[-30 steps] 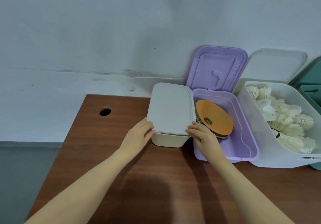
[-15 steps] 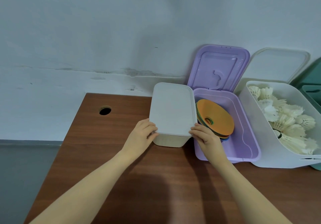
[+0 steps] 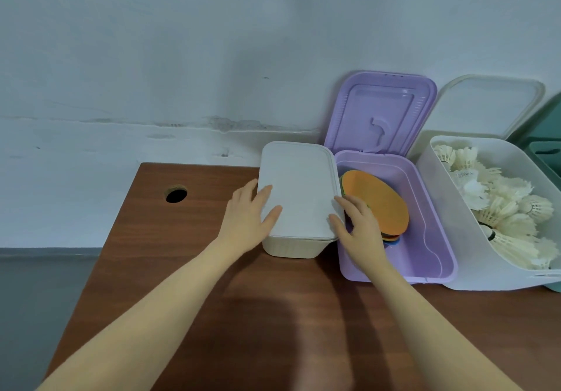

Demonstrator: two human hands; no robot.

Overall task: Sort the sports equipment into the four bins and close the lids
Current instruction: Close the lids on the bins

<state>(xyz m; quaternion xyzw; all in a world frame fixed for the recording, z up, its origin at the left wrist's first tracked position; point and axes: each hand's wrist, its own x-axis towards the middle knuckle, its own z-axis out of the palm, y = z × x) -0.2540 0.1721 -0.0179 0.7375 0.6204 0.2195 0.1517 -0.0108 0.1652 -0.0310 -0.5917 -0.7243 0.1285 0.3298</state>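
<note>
A beige bin [image 3: 291, 247] stands at the back of the wooden table, its white lid [image 3: 299, 187] lying flat over it. My left hand [image 3: 247, 220] presses straight fingers on the lid's left front part. My right hand [image 3: 358, 229] touches the lid's right front edge with spread fingers. To the right sits a purple bin [image 3: 425, 223] with its lid [image 3: 379, 114] raised, holding a stack of flat discs, orange on top [image 3: 379, 199]. Further right a clear white bin [image 3: 452, 220] is full of shuttlecocks [image 3: 501, 202], its lid [image 3: 488, 105] leaning back.
A teal bin [image 3: 546, 150] shows partly at the right edge. The brown table [image 3: 273, 314] has a round cable hole [image 3: 176, 194] near its back left corner. A pale wall rises right behind the bins. The floor lies beyond the table's left edge.
Both hands have slid from the lid's front corners further onto it, the left now flat on top. The lid has dropped lower onto the beige bin.
</note>
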